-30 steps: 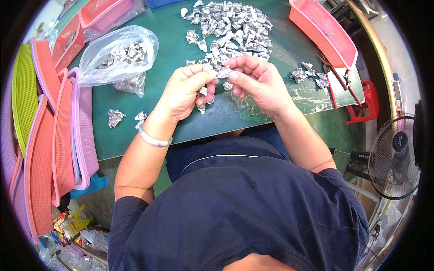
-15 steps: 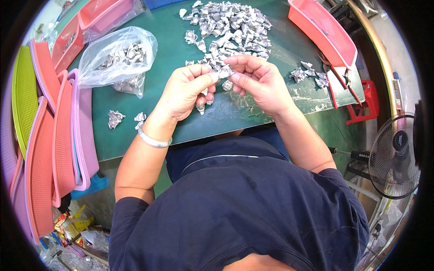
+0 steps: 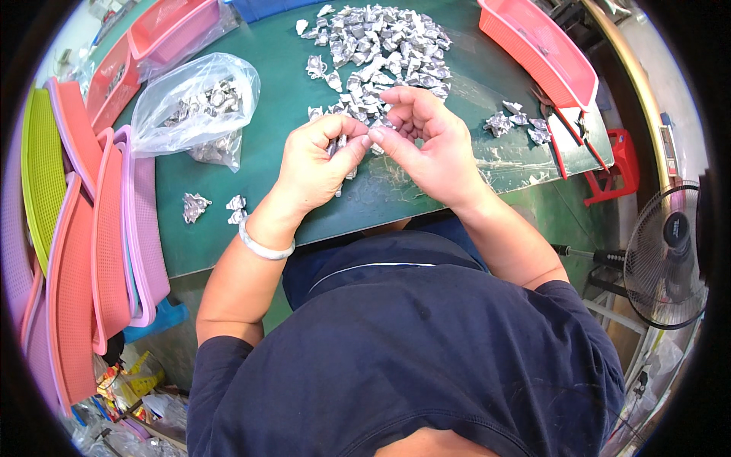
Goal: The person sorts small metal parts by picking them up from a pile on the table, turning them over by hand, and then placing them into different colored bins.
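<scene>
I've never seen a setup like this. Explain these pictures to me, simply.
There is no machine here: a person works with two bare hands. The view comes from a wide camera worn on the person's head, looking down, so straight edges bend near the rim. The left hand and right hand meet over a green table. Their fingertips come together at a small metal part; it is mostly hidden, so I can't tell which hand grips it. Beyond them lies a pile of similar parts. To the left is a clear plastic bag with more inside; to the right, red-handled pliers and a pink basket.
</scene>
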Demonstrator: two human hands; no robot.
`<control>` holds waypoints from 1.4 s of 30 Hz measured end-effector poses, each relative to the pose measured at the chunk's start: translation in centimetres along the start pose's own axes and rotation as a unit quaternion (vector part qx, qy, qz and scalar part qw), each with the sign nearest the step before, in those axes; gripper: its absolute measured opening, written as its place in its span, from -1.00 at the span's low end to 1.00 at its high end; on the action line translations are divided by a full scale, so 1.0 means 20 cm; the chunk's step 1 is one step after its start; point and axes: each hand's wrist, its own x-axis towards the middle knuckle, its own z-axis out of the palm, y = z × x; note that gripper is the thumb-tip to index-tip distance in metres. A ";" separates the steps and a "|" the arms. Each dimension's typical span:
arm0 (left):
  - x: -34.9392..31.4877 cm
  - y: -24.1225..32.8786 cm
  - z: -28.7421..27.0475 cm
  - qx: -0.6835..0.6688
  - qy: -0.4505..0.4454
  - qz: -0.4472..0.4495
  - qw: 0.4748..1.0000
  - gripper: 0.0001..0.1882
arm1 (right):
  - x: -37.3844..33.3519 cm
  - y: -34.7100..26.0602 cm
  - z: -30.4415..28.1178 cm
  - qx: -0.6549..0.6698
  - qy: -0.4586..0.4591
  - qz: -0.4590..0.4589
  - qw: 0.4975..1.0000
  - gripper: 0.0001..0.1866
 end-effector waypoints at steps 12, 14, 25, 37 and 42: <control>0.01 -0.01 0.01 -0.087 -0.029 -0.013 0.996 -0.87 | 0.00 -0.04 0.00 -0.143 -0.007 -0.177 0.974 -0.50; 0.01 -0.01 0.01 -0.093 -0.036 -0.023 0.995 -0.87 | 0.00 -0.04 0.00 -0.147 -0.006 -0.183 0.972 -0.50; 0.02 0.01 -0.02 -0.237 -0.042 -0.075 0.968 -0.91 | 0.02 -0.02 -0.06 -0.135 -0.029 -0.163 0.977 -0.46; 0.04 0.02 -0.09 -0.461 -0.019 -0.136 0.877 -0.87 | -0.01 0.04 -0.04 -0.434 -0.137 -0.150 0.878 -0.80; 0.04 -0.03 -0.11 -0.449 -0.038 -0.140 0.882 -0.81 | -0.03 0.06 0.01 -0.464 -0.127 -0.132 0.867 -0.83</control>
